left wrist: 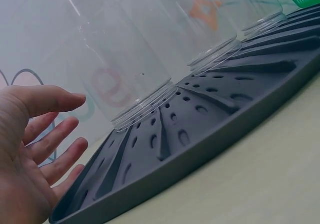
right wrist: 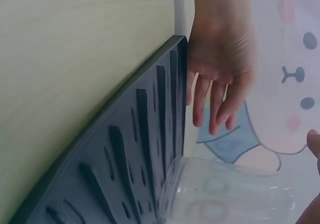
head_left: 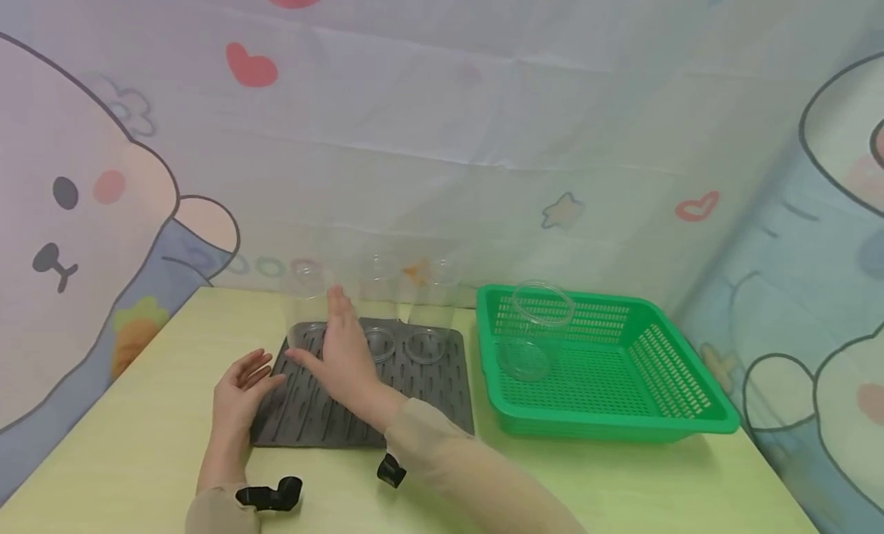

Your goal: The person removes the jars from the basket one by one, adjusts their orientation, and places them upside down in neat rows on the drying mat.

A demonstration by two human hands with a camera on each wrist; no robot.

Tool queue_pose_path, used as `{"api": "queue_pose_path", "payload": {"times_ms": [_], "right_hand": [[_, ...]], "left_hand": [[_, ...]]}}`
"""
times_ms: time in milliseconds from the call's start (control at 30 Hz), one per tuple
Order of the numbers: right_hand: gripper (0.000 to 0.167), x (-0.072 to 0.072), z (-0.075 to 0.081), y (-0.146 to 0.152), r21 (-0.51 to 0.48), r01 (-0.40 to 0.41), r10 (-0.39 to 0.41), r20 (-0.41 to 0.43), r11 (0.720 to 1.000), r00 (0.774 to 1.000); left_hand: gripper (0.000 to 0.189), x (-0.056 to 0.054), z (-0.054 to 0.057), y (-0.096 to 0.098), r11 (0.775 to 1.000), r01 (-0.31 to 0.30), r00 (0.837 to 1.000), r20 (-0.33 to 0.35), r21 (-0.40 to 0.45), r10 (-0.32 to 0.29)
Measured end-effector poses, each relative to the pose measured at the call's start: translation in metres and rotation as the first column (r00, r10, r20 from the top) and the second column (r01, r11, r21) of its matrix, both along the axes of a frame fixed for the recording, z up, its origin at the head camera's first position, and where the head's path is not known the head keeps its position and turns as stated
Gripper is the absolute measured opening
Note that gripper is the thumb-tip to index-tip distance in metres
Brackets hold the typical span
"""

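Three clear plastic jars stand upside down in a row on a dark grey ridged draining mat [head_left: 311,423], threaded necks down. The leftmost jar [left wrist: 125,69] is nearest both hands. My right hand [head_left: 347,357] is beside that jar in the head view, fingers straight up and thumb spread to the left; it overlaps the jar's right side. Only its thumb and part of a finger show at the right wrist view's edge. My left hand [head_left: 238,396] hovers by the mat's left edge, fingers loosely bent with nothing in them.
A green plastic basket [head_left: 615,420] stands to the right of the mat on the pale yellow table [head_left: 138,442]. Inside its left part is another clear jar [head_left: 526,359]. A printed cloth [head_left: 428,97] hangs behind the table.
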State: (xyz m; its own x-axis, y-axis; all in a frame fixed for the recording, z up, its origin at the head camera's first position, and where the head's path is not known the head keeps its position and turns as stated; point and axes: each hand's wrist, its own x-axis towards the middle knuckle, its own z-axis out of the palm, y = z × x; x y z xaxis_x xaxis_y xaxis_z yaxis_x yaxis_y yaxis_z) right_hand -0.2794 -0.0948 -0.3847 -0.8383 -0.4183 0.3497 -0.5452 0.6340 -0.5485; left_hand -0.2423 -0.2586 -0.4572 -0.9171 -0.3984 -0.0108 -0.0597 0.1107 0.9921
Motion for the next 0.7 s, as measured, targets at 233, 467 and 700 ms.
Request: {"api": "queue_pose_path", "payload": {"times_ms": [233,467,700], "right_hand": [[0.098,0.022,0.014,0.017,0.123,-0.047,0.071,-0.195,0.991,0.978],[0.099,0.045,0.032,0.039,0.055,-0.101,0.111,-0.209,0.993,0.972],[0.1,0.054,0.043,0.068,-0.052,-0.128,0.109,-0.281,0.99,0.954]], "left_hand": [[0.066,0.0,-0.003,-0.001,1.0,-0.016,1.0,-0.001,-0.002,0.016],[0.067,-0.001,-0.007,-0.003,1.0,-0.021,1.0,0.011,-0.006,0.021],[0.066,-0.002,-0.004,0.001,1.0,-0.021,1.0,0.021,0.006,0.021]]}}
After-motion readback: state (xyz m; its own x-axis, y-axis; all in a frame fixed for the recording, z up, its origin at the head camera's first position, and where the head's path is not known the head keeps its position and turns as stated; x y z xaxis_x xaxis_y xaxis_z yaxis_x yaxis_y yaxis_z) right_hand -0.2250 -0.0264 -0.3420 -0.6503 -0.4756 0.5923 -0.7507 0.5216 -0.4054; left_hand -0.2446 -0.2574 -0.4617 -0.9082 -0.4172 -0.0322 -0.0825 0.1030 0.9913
